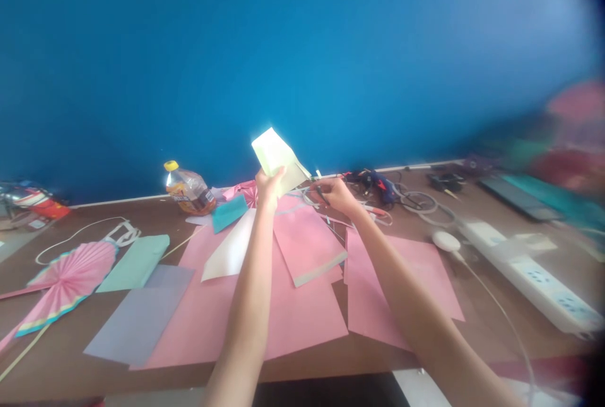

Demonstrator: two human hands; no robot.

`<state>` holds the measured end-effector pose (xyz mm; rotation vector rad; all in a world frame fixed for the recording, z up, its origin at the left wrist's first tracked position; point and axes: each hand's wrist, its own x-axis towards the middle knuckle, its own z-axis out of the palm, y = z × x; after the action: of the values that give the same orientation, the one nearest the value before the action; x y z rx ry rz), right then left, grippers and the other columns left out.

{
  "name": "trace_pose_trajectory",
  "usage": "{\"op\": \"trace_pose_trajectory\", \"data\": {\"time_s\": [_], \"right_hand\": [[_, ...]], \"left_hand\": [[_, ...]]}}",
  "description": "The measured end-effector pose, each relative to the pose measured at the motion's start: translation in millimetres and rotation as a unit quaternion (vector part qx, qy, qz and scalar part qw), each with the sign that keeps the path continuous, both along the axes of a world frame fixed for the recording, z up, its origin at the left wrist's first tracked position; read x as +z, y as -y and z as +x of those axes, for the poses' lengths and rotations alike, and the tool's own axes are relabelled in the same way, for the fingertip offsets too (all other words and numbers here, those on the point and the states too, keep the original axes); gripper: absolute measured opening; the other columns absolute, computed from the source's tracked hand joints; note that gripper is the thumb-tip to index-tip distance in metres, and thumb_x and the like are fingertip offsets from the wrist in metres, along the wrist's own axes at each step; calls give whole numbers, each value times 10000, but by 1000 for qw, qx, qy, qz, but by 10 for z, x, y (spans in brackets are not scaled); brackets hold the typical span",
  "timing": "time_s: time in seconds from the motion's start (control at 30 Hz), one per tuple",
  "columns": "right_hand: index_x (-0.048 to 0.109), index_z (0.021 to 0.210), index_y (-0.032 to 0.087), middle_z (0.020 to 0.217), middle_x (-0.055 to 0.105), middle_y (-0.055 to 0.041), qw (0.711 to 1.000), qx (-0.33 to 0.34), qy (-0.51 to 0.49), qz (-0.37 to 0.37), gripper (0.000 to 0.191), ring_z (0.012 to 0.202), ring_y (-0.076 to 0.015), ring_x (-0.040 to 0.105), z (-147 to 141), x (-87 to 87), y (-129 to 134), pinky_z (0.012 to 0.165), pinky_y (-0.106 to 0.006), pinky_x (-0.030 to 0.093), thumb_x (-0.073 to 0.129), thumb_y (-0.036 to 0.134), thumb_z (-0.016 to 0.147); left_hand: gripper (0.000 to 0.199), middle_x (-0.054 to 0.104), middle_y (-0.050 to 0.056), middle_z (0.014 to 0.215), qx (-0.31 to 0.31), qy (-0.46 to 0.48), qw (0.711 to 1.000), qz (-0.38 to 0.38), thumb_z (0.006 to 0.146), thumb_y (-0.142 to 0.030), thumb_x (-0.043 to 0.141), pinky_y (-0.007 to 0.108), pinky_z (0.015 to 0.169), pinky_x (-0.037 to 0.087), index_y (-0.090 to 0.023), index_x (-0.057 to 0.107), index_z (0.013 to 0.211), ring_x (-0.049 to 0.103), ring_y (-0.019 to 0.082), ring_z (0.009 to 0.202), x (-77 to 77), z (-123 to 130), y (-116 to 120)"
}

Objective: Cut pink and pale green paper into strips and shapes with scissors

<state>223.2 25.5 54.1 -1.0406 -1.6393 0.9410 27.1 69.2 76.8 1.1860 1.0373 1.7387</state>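
My left hand [269,189] is closed on a pale yellow folded paper [276,152], holding it up in front of the blue wall. Close to the paper's lower right corner is my right hand [333,194], its fingers wrapped around a small pair of scissors [322,194]. The scissors' blades are largely hidden, and I cannot tell whether they touch the paper. A narrow white strip shows just above them. Below both hands lie large pink sheets [302,331] and a white sheet [231,252].
A pink pleated paper fan [75,275], a mint paper [137,262] and a grey-lilac sheet [142,312] lie left. A yellow-capped bottle [189,193] stands behind. Right are tangled cables [420,202], a white charger [445,241] and a power strip [529,275].
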Motion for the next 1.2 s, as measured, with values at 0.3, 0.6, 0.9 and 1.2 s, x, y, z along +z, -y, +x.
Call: {"op": "trace_pose_trajectory", "data": {"time_s": [0.3,0.6,0.9,1.2], "right_hand": [[696,957,98,485,514,32,1000,-3,7,-5,358,422,-79,409,-19,-3,14,430,-213,318,609,292,668],[676,897,115,518,528,29,999,-33,-5,2,313,435,-89,443,-43,19,9,439,-217,362,628,319,664],[684,911,119,498,477,50,999,-52,0,10,327,427,-75,386,-49,-8,-10,426,-209,334,637,326,663],[657,885,124,512,517,38,999,-32,-15,6,296,428,-87,430,-80,0,-2,433,-214,334,619,322,667]], "left_hand": [[518,716,161,1035,-16,14,999,-34,579,-373,827,332,797,545,-96,703,1000,692,241,888,28,14,31],[547,708,176,1060,-70,5,997,-37,570,-383,834,361,801,554,-91,699,1012,692,263,914,36,59,85],[538,713,173,1047,-68,23,997,-38,565,-367,836,353,802,552,-86,699,1003,695,255,901,47,94,102],[545,719,163,1022,-75,-10,997,-33,575,-401,829,367,819,545,-91,700,1004,694,262,904,6,91,102]]}}
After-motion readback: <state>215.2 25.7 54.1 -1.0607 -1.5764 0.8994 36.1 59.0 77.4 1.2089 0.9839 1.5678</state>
